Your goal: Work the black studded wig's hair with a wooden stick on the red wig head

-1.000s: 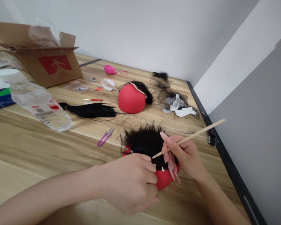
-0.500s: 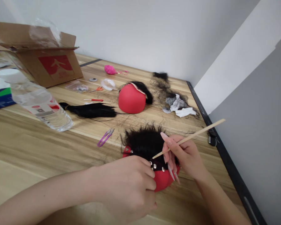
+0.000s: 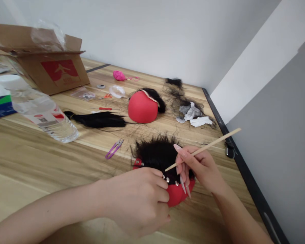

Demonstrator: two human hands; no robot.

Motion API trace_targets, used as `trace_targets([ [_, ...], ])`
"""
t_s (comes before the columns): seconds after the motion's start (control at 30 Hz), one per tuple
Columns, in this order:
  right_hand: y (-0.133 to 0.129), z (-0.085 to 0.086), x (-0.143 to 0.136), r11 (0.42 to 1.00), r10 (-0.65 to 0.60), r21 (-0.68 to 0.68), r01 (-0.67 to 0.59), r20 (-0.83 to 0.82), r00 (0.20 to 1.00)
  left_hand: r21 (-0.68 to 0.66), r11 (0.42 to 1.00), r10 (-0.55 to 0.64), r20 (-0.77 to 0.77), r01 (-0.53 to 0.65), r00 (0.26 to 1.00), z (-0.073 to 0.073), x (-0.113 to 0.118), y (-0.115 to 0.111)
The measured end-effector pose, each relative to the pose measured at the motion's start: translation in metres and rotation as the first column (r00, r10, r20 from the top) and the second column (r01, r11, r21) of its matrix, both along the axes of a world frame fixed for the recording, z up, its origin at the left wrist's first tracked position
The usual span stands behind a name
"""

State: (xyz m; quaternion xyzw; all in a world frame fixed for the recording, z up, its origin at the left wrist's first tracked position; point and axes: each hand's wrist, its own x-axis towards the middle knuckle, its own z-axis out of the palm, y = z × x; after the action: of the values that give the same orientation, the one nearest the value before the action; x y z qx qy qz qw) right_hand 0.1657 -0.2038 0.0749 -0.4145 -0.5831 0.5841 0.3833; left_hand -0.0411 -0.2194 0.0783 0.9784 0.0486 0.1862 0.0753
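A red dome-shaped block (image 3: 179,196) lies on the table below me. Black hair (image 3: 155,150) on a dark base covers its far side, with several round-headed pins (image 3: 167,180) along the near edge. My left hand (image 3: 142,198) rests over the block's left part, fingers curled closed at the pinned edge; whatever they pinch is hidden. Between thumb and fingers, my right hand (image 3: 195,166) grips a slim wooden-handled ventilating needle (image 3: 213,142). It slants down to the left, its end by the hair's edge near my left fingertips. The fine tip is too small to make out.
Beyond stand a second red block (image 3: 142,108) with hair, a black hair bundle (image 3: 99,119) and purple thread snips (image 3: 114,149). At left are a water bottle (image 3: 44,112) and a cardboard box (image 3: 56,73). Loose hair and crumpled tissue (image 3: 191,112) lie far right.
The needle and my right hand have shifted very slightly left. My left hand has hardly moved, and the block stays in place.
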Motion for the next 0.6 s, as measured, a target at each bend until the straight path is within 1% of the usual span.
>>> trace_targets([
  [0.13, 0.001, 0.0, 0.001, 1.0, 0.002, 0.001, -0.002, 0.005, 1.0, 0.014, 1.0, 0.02, 0.025, -0.02, 0.999, 0.001, 0.001, 0.001],
  [0.3, 0.002, 0.003, 0.003, 0.999, 0.048, -0.009, -0.048, 0.011, 0.999, -0.015, 1.0, -0.007, 0.005, 0.007, 1.0, 0.002, 0.001, 0.002],
  [0.43, 0.003, 0.004, 0.006, 0.997, 0.079, -0.027, -0.078, 0.02, 0.997, -0.029, 1.0, -0.001, -0.002, 0.001, 1.0, 0.001, 0.001, 0.001],
  [0.6, 0.004, 0.005, 0.01, 0.985, 0.157, -0.063, -0.158, -0.018, 0.987, -0.02, 1.0, -0.009, 0.001, 0.009, 1.0, 0.003, 0.001, 0.001],
])
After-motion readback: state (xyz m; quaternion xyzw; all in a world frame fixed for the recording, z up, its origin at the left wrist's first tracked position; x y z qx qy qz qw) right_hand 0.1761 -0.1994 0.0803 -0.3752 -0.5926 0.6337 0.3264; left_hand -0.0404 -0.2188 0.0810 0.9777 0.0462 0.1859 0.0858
